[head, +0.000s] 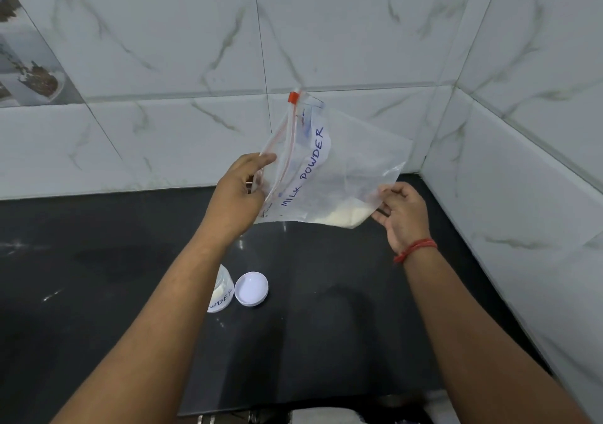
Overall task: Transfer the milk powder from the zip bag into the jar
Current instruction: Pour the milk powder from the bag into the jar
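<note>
Both hands are holding the zip bag (329,169) up over the black bench (326,325), in the corner where the two marble-tiled walls (195,48) are meeting.

- L hand (239,192): fingers (266,159) are pinching the bag's zip edge, clamped on the plastic near the red zip strip.
- R hand (403,215): fingers are gripping the bag's far bottom corner, thumb on top, plastic caught between. Red thread band (416,249) is sitting on that wrist.
- Bag is hanging turned on its side, zip edge running up and down at the left, red slider (293,97) at the top end. Handwritten "MILK POWDER" label is reading bottom to top.
- Milk powder (339,216) is lying in a pale heap in the low edge of the bag, nearer the R hand. Rest of the bag is looking clear and slack.
- Jar (222,290) is standing on the bench under the L forearm, half hidden by it; label showing only "WDER". Some white inside, prob. powder, but can't say for sure.
- White lid (251,289) is lying just beside the jar on its right, hollow side up, off the jar.
- Bag is well above the jar, not touching it.
</note>
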